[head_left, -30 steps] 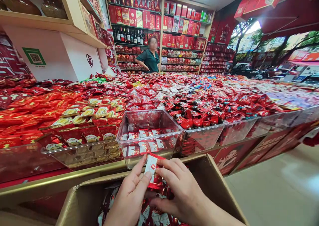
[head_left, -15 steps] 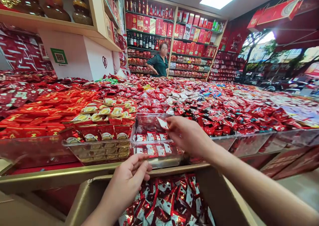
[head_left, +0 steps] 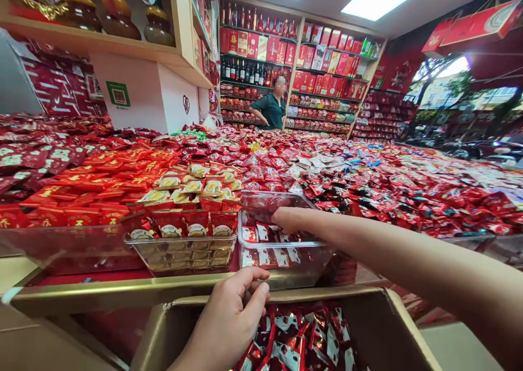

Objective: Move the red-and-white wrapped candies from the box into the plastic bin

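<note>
My right hand (head_left: pixel 292 220) reaches down into a clear plastic bin (head_left: pixel 281 245). Its fingers are hidden, so whether they hold a packet is not visible. Inside the bin, small red-and-white candy packets (head_left: pixel 263 233) stand in rows. My left hand (head_left: pixel 239 308) hovers over the near edge of an open cardboard box (head_left: pixel 402 322), fingers loosely curled, thumb and forefinger apart, with nothing visible between them. Loose red-and-white packets (head_left: pixel 288 338) of the same look lie jumbled in the box, partly covered by my left hand.
Left of the bin stands another clear bin (head_left: pixel 183 241) of durian-pictured packets. A gold-edged counter rail (head_left: pixel 122 289) runs between box and bins. Heaps of red packets (head_left: pixel 368 186) spread behind. At the back a person in a dark green top (head_left: pixel 269 109) stands before stocked shelves.
My right hand has carried a red-and-white packet down into the clear bin, and the packet is now out of sight. My left hand keeps its pose over the box. The view has shifted slightly.
</note>
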Tool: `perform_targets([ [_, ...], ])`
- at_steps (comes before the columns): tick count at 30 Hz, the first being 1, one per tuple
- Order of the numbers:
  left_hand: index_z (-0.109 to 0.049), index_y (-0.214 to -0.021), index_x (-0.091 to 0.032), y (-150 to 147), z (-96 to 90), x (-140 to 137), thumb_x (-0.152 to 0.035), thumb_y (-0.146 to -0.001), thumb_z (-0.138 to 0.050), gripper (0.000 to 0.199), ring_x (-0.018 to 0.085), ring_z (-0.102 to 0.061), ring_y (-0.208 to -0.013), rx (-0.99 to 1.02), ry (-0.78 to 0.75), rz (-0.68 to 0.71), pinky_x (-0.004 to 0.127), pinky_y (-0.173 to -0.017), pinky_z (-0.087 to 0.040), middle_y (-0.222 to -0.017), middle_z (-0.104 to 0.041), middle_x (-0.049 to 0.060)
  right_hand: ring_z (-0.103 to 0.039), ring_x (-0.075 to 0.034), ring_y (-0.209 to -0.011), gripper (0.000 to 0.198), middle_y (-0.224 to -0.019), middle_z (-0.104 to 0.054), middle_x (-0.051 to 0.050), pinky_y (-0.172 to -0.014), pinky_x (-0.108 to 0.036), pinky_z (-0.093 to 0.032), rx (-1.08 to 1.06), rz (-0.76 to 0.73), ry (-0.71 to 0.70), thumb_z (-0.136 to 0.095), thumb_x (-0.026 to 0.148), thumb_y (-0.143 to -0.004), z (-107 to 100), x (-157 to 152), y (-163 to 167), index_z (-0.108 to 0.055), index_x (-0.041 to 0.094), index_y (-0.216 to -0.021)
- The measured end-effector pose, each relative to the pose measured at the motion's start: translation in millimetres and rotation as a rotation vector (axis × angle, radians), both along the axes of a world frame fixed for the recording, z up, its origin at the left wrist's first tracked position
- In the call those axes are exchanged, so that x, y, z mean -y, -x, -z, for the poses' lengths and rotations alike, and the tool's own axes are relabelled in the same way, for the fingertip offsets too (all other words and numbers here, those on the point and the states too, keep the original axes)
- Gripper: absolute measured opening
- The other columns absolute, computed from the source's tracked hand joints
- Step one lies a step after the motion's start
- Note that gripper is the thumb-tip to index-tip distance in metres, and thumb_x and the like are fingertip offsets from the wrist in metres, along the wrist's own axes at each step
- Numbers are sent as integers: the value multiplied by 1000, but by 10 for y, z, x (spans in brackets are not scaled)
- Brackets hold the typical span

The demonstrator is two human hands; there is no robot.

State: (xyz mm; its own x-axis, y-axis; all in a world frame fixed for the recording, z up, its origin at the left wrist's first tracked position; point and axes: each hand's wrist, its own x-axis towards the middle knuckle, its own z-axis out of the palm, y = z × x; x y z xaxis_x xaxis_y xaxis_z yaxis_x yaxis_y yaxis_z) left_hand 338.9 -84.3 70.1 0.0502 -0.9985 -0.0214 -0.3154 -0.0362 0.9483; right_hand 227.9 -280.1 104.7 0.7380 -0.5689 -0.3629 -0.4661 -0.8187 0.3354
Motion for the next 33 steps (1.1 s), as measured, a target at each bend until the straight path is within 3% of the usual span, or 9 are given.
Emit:
perform_targets([
  [6, -56, -103, -20, -64, -44, 10, -35, -80, -45, 30, 16, -60, -65, 61, -35, 111, 24, -51, -42, -73, -61, 0, -61, -19, -71, 30, -84, -69, -10, -57, -25, -40, -8, 36, -94, -56, 32, -71, 45, -31, -8, -67, 10, -89],
  [13, -58, -102, -21, -61, -33, 28, -37, -80, -46, 30, 15, -57, -62, 96, -33, 113, 24, -51, -42, -67, -58, -1, -56, -27, -95, 50, -104, -60, -17, -74, -30, -42, 112, -75, -38, -62, 40, -66, 131, 93, -54, -58, 8, -104],
  [18, -59, -99, -22, -54, -10, 38, -37, -79, -48, 28, 14, -55, -60, 98, 0, 97, 22, -48, -41, -64, -57, -2, -56, -29, -96, 55, -107, -59, -18, -76, -33, -43, 131, -121, -53, -61, 41, -66, 172, 123, -136, -54, 7, -108],
  [27, -63, -90, -22, -9, 20, 54, -37, -75, -54, 23, 11, -48, -50, 77, 41, 19, 21, -48, -39, -56, -53, -5, -61, -24, -83, 40, -95, -64, -13, -62, -27, -42, 249, -52, -67, -55, 39, -71, 257, 209, -136, -57, 11, -99],
  [33, -60, -97, -23, 2, 26, 34, -39, -74, -55, 29, 9, -44, -45, 34, -42, -14, 20, -39, -33, -58, -53, -5, -60, -20, -84, 39, -96, -66, -8, -61, -24, -40, 280, 10, -111, -60, 37, -70, 209, 186, -127, -58, 15, -102],
])
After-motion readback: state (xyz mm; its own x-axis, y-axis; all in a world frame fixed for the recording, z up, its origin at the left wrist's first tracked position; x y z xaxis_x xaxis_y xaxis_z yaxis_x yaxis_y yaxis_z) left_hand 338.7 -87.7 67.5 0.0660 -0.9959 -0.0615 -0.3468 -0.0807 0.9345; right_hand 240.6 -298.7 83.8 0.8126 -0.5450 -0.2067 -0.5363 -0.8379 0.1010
